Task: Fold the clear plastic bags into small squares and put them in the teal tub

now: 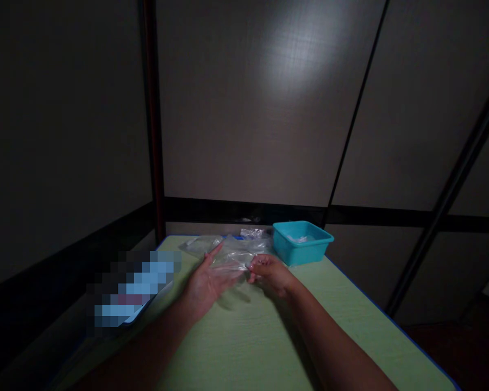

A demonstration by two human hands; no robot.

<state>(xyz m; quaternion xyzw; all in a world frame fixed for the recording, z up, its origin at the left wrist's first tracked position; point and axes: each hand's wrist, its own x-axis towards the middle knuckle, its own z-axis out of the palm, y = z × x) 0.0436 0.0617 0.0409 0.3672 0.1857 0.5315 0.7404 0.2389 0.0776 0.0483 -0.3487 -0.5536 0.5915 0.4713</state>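
A clear plastic bag [233, 259] is between my hands over the green table. My left hand [206, 283] is open, its thumb pointing up and its fingers stretched out beneath or behind the thin plastic. With fingertips pinched together, my right hand [272, 274] grips the near right edge of the bag. More clear plastic [201, 244] lies on the table past my left hand, and I cannot tell where one piece ends and another begins.
A turquoise basket [301, 252] with some clear plastic inside stands at the back right of the green table [244, 347]. On the left is a lit, pixelated screen-like object [146, 290]. Dark panelled walls [248, 136] rise behind the table.
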